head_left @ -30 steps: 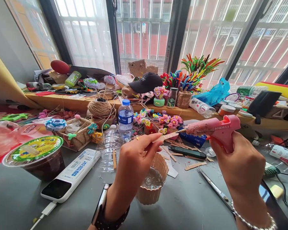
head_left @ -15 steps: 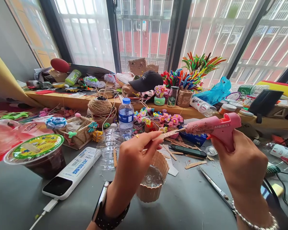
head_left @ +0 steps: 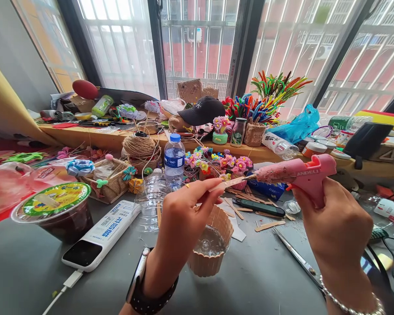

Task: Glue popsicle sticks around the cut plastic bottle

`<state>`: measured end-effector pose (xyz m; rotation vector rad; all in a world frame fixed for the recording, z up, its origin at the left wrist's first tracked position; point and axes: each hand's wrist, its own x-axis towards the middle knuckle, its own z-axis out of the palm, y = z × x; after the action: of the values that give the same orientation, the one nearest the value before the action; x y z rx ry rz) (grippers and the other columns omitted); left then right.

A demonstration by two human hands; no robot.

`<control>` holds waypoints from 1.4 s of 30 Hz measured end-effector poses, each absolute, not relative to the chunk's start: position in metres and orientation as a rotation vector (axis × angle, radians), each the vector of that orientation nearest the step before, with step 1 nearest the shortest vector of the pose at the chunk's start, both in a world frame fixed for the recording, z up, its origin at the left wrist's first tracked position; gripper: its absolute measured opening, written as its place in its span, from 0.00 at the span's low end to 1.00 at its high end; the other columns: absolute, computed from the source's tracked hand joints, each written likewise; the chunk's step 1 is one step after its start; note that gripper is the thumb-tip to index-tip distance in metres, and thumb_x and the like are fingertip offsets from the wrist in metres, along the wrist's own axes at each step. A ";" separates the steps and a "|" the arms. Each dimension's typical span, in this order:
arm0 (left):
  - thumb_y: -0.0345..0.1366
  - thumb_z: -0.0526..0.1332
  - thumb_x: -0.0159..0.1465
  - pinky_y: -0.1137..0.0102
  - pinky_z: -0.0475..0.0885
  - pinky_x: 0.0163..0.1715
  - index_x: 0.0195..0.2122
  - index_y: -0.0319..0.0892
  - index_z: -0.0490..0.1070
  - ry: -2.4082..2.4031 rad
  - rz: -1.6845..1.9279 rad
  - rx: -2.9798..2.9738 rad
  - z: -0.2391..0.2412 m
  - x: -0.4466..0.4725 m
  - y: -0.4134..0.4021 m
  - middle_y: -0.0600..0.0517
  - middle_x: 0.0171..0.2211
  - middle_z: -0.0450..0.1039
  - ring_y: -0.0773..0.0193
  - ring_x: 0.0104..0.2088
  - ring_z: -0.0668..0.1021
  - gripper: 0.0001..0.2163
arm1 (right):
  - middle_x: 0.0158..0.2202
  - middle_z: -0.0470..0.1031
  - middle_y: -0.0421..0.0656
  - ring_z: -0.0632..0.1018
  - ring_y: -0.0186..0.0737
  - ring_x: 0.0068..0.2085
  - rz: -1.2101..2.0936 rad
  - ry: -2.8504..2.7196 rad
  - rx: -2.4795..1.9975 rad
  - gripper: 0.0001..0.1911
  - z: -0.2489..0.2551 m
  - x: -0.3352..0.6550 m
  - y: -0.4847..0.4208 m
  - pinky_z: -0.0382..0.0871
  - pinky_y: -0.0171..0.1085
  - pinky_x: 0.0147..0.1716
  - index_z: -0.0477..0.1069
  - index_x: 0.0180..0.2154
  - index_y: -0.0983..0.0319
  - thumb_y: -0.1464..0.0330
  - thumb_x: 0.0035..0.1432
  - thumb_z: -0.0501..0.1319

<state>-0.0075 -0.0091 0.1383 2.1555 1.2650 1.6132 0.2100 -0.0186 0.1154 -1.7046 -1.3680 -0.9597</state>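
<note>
My left hand [head_left: 187, 214] pinches a flat wooden craft stick [head_left: 228, 184] between thumb and fingers, holding it level in the air. In my right hand [head_left: 335, 218] is a pink hot glue gun [head_left: 298, 171], gripped by its handle, its nozzle at the stick's right end. Below the hands a round cup [head_left: 206, 264] stands upright on the grey table, its clear plastic bottom showing inside and craft sticks lining its wall. My left forearm hides part of the cup's left side.
Scissors [head_left: 298, 258] lie at the right, near loose craft sticks [head_left: 269, 225] and a dark green utility knife [head_left: 259, 207]. A power bank [head_left: 101, 236], a lidded cup [head_left: 55, 210], a water bottle [head_left: 174, 161] and a twine ball [head_left: 138, 146] stand left and behind.
The whole view has shifted slightly, so things sit a little further right. The glue gun's nozzle stays at the craft stick, and both hands keep their hold.
</note>
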 end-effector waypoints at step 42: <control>0.31 0.61 0.55 0.78 0.74 0.26 0.31 0.42 0.74 1.137 1.538 1.963 0.131 -0.001 0.002 0.56 0.26 0.77 0.69 0.24 0.78 0.04 | 0.21 0.70 0.45 0.67 0.36 0.21 -0.789 -1.387 -1.628 0.22 0.116 0.197 -0.018 0.54 0.34 0.20 0.71 0.33 0.70 0.56 0.52 0.54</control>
<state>-0.0013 0.0019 0.1311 1.9633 1.1368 1.5380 0.1968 -0.0182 0.1157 -1.6280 -1.3868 -0.7886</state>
